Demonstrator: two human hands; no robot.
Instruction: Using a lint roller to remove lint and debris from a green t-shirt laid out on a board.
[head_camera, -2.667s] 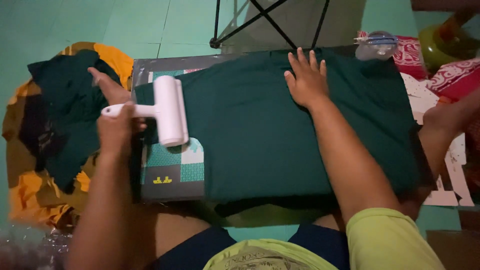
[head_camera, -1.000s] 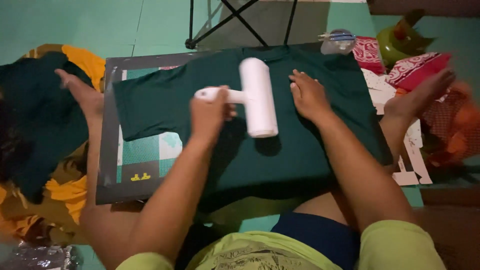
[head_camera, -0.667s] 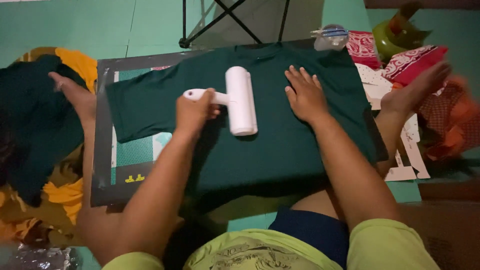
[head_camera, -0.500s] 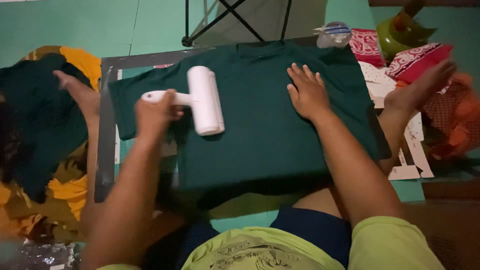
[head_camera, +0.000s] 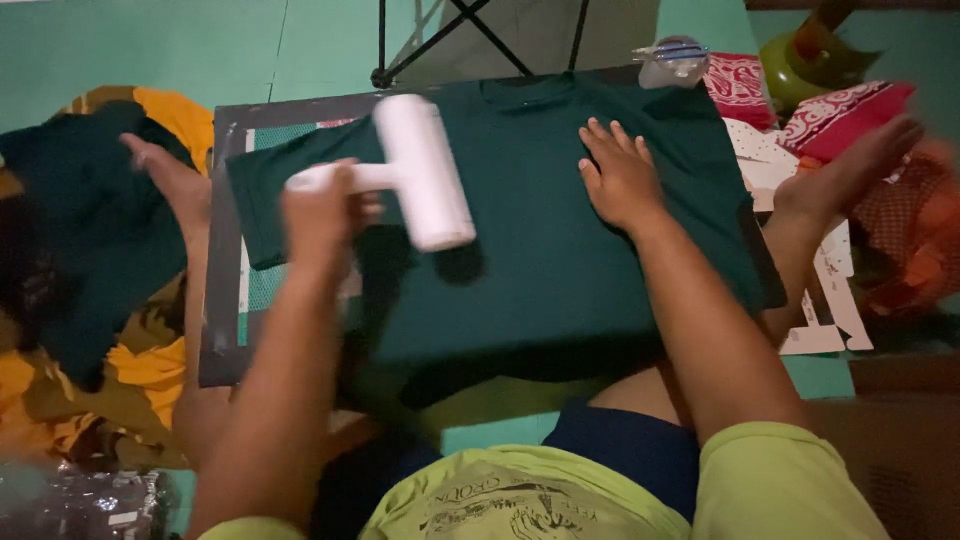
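A dark green shirt (head_camera: 560, 250) lies spread flat over a grey board (head_camera: 222, 300) in front of me. My left hand (head_camera: 320, 205) grips the handle of a white lint roller (head_camera: 425, 170), whose barrel is over the shirt's left half, near the sleeve. My right hand (head_camera: 620, 175) lies flat, fingers spread, on the shirt's right half and holds nothing.
A pile of dark green and yellow clothes (head_camera: 90, 290) lies to the left. Black stand legs (head_camera: 470, 30) rise behind the board. A small clear container (head_camera: 672, 62), red patterned cloth (head_camera: 840, 110) and my bare feet (head_camera: 850, 170) sit at the right.
My left hand has moved the lint roller across the shirt: right to the middle, then back left, and slightly right again. My right hand has stayed flat on the shirt.
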